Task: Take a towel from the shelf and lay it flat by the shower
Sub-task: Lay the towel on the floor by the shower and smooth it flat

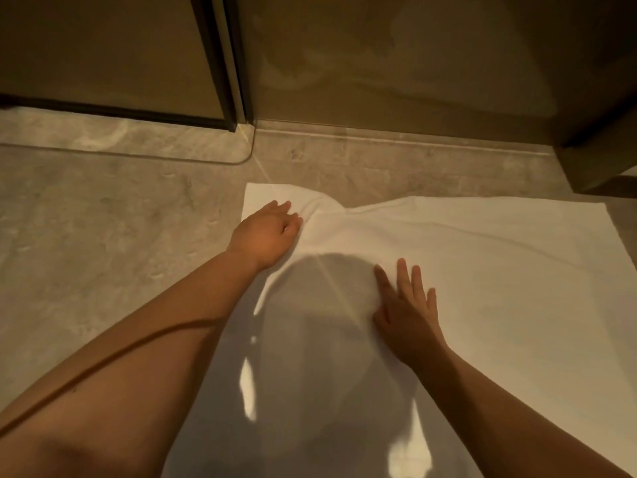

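Note:
A white towel [499, 277] is spread over the stone floor in front of the glass shower wall [396, 63]. Its far left corner is bunched into folds. My left hand [265, 232] lies on that corner, fingers curled against the folds. My right hand [406, 305] rests flat on the middle of the towel with its fingers apart. A dark shadow covers the near part of the towel between my arms.
A black-framed shower door [220, 63] stands at the back left, with a stone threshold [138, 139] below it. Grey stone floor [86, 236] stretches to the left. A dark cabinet corner [603, 160] juts in at the right.

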Demonstrator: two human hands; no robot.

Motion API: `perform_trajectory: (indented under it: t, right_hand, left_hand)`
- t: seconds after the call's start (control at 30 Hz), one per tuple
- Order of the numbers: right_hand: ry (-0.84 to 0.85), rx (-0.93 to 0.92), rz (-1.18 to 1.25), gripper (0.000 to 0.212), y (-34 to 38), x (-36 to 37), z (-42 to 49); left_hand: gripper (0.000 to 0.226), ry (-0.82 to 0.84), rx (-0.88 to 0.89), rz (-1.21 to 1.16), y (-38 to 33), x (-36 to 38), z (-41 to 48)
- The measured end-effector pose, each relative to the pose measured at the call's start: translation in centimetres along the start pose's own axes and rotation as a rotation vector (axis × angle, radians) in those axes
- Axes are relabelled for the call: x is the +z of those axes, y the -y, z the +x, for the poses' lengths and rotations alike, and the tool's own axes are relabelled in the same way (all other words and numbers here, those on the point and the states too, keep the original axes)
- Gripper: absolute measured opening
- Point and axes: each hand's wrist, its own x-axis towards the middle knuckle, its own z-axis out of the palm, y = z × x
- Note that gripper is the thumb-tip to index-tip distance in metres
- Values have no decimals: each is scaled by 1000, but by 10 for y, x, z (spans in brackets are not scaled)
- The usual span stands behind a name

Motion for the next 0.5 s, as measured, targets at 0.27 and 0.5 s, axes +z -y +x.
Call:
perform_trajectory:
  t: [0.27, 0.5]
  right_hand:
    - [4, -54, 1, 65, -5, 3, -13]
    - [24, -56, -33, 67, -2, 6, -17]
  left_hand:
    - [67, 45, -15, 342, 35, 7, -31]
    - [70, 15, -35, 595, 44, 5, -23]
